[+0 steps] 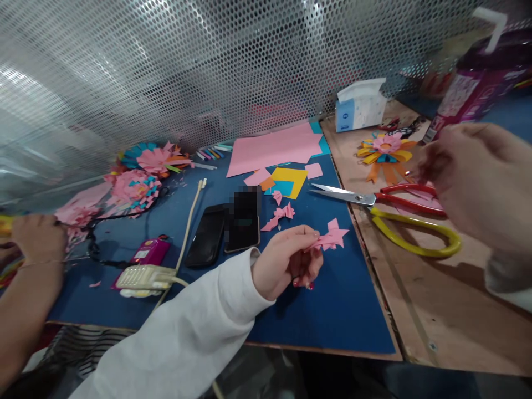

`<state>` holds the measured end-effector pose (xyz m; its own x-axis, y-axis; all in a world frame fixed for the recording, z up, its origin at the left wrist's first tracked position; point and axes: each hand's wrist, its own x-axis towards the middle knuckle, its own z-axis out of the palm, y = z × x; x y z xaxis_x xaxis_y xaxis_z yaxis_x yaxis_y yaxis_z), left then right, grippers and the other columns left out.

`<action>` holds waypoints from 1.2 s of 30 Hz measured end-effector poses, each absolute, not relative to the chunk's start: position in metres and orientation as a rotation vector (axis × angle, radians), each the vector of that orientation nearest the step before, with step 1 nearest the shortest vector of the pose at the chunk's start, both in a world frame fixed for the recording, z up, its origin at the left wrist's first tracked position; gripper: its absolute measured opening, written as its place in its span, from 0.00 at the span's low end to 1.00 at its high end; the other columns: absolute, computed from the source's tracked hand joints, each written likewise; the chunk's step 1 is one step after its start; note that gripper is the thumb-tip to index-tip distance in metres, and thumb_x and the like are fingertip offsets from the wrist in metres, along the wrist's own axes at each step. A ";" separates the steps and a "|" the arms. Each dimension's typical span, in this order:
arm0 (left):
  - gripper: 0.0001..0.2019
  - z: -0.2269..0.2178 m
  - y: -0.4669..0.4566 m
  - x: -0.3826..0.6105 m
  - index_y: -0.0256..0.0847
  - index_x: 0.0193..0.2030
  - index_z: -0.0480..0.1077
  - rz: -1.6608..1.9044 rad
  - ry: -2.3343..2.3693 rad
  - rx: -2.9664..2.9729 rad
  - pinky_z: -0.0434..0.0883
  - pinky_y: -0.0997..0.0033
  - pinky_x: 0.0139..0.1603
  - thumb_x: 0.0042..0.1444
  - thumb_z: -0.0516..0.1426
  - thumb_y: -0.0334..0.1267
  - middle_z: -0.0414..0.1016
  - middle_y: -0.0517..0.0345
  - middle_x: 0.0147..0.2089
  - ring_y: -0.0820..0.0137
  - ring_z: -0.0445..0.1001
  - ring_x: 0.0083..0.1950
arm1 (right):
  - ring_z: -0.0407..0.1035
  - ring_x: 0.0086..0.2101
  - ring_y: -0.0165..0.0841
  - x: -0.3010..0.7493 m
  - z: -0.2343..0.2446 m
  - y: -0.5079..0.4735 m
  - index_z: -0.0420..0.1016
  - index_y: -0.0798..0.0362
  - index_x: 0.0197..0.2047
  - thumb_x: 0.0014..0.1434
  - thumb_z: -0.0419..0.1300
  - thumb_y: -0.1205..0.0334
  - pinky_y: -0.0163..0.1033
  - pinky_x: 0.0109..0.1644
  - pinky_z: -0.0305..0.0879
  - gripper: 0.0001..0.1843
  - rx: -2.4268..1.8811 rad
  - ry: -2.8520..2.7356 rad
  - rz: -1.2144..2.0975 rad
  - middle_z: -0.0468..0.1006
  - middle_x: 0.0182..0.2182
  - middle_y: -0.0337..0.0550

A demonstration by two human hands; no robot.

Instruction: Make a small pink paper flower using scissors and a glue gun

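Observation:
Thumb and fingers of my left hand (291, 255) pinch a pink folded paper piece (333, 236) with pointed ends, held above the blue table mat. Beyond it lie more small folded pink paper pieces (285, 211). At the right, my right hand (482, 183) is raised near the scissors and a purple bottle. Motion smears its curled fingers, so whether anything is between them does not show. Below and left of that hand, large scissors (366, 198) with one red and one yellow handle loop lie with blades slightly apart.
Two dark phones (208, 235) and a power strip (145, 277) with cables lie left. Paper sheets (274, 147) are against the perforated metal screen (174, 72). A paper rosette (386, 149), tissue pack (361, 108) and bottle (469, 83) stand right. Another person's hand (39, 238) is far left.

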<state>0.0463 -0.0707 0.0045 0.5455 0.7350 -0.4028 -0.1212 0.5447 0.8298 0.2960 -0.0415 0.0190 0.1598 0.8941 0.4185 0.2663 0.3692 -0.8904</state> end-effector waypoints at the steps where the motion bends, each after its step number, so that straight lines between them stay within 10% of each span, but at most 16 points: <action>1: 0.12 0.005 -0.069 0.045 0.39 0.24 0.59 0.570 0.798 0.785 0.53 0.81 0.13 0.56 0.51 0.40 0.63 0.64 0.16 0.79 0.60 0.13 | 0.60 0.28 0.30 0.301 0.023 -0.035 0.59 0.47 0.27 0.65 0.46 0.60 0.38 0.33 0.63 0.13 -1.150 -1.149 0.819 0.59 0.29 0.41; 6: 0.20 0.009 -0.062 0.041 0.37 0.16 0.58 0.472 0.536 0.547 0.54 0.78 0.17 0.59 0.47 0.38 0.53 0.63 0.15 0.79 0.56 0.15 | 0.66 0.32 0.30 0.303 0.024 -0.027 0.71 0.50 0.32 0.56 0.60 0.57 0.41 0.41 0.66 0.06 -1.235 -1.053 0.820 0.68 0.32 0.41; 12: 0.21 0.009 -0.062 0.041 0.36 0.15 0.62 0.395 0.465 0.532 0.53 0.76 0.18 0.59 0.47 0.37 0.51 0.62 0.14 0.77 0.56 0.17 | 0.65 0.54 0.41 0.266 -0.007 -0.073 0.55 0.41 0.62 0.50 0.65 0.51 0.47 0.55 0.67 0.38 -1.021 -2.155 0.670 0.67 0.57 0.42; 22: 0.21 0.002 -0.066 0.043 0.36 0.17 0.61 0.301 0.641 0.734 0.56 0.76 0.20 0.59 0.46 0.42 0.59 0.59 0.15 0.76 0.62 0.19 | 0.72 0.33 0.29 0.247 -0.014 -0.090 0.70 0.51 0.46 0.59 0.56 0.66 0.34 0.36 0.69 0.11 -0.919 -2.095 0.357 0.77 0.35 0.41; 30: 0.28 -0.002 -0.085 0.048 0.37 0.43 0.64 0.597 0.791 1.373 0.64 0.76 0.22 0.54 0.48 0.63 0.76 0.50 0.33 0.69 0.74 0.29 | 0.70 0.28 0.28 0.248 -0.006 -0.096 0.71 0.52 0.36 0.59 0.54 0.63 0.33 0.31 0.67 0.05 -0.978 -2.066 0.572 0.76 0.28 0.40; 36: 0.13 0.004 -0.089 0.050 0.37 0.35 0.67 0.583 1.007 1.665 0.68 0.75 0.29 0.57 0.55 0.47 0.76 0.54 0.28 0.72 0.74 0.29 | 0.68 0.26 0.28 0.246 -0.007 -0.097 0.71 0.51 0.34 0.60 0.54 0.61 0.33 0.27 0.65 0.07 -1.040 -2.053 0.873 0.75 0.26 0.38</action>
<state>0.0499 -0.0887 0.0042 0.5258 0.8442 -0.1046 0.3298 -0.0890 0.9398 0.2464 -0.0975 -0.0070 -0.4599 0.8496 0.2582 0.4035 0.4590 -0.7915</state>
